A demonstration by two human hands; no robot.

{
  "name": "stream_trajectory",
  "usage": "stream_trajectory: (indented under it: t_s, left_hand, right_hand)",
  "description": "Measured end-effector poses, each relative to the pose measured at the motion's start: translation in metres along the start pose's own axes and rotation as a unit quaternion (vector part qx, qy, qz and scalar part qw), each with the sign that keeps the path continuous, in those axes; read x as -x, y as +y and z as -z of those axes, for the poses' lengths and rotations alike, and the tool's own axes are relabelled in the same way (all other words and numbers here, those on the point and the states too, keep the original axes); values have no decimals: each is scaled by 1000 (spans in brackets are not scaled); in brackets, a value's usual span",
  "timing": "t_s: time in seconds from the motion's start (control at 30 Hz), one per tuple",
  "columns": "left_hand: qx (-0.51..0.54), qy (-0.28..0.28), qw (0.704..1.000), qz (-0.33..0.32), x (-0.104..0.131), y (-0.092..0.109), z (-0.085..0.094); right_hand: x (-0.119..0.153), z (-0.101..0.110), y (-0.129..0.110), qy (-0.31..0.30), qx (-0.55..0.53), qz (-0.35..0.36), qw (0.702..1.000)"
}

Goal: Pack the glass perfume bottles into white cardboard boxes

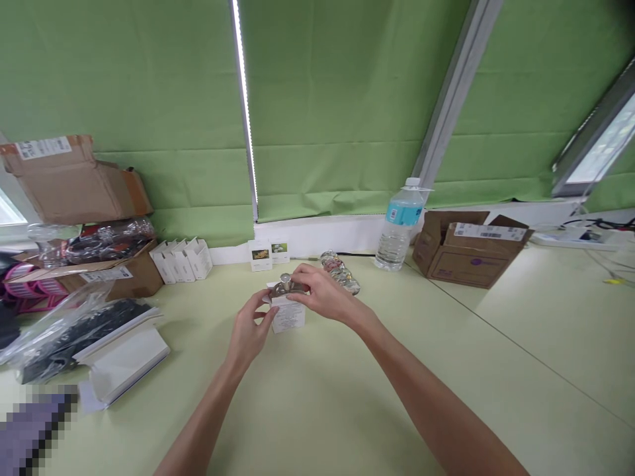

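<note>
A small white box with printed text stands upright on the pale green table, its top open. A shiny metallic item with a round knob sits at the box's opening, partly inside or on top of it. My left hand holds the box's left side between thumb and fingers. My right hand pinches the metallic item from the right, its thumb near the box's top edge. Just behind my right hand lies a clear plastic-wrapped bundle. Two small white boxes with pictures stand behind.
A large water bottle and an open cardboard box stand at the back right. At left are stacked cartons, several white boxes, a plastic-bagged black item and an open white box.
</note>
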State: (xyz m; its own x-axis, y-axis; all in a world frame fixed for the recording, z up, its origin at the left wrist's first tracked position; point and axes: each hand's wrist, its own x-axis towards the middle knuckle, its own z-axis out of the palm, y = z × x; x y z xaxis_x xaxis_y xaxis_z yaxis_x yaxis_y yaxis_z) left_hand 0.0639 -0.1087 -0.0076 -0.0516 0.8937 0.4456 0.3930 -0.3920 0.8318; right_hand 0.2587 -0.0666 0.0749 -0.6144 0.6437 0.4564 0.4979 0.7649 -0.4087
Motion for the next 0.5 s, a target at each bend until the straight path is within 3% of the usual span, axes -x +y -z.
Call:
stream_trajectory:
  t_s: [0.2,0.3,0.5]
  left_hand:
    - [-9,-21,1000,4,-2,-1,2]
    - [-9,-29,1000,4,-2,-1,2]
    - [-9,-41,999,0,0,-2,0]
  right_hand:
    - [0,-1,-8,-12,16,19,1000]
    - [-1,-1,-9,-18,50,-6,999]
    - [-3,-1,-11,-77,25,-25,996]
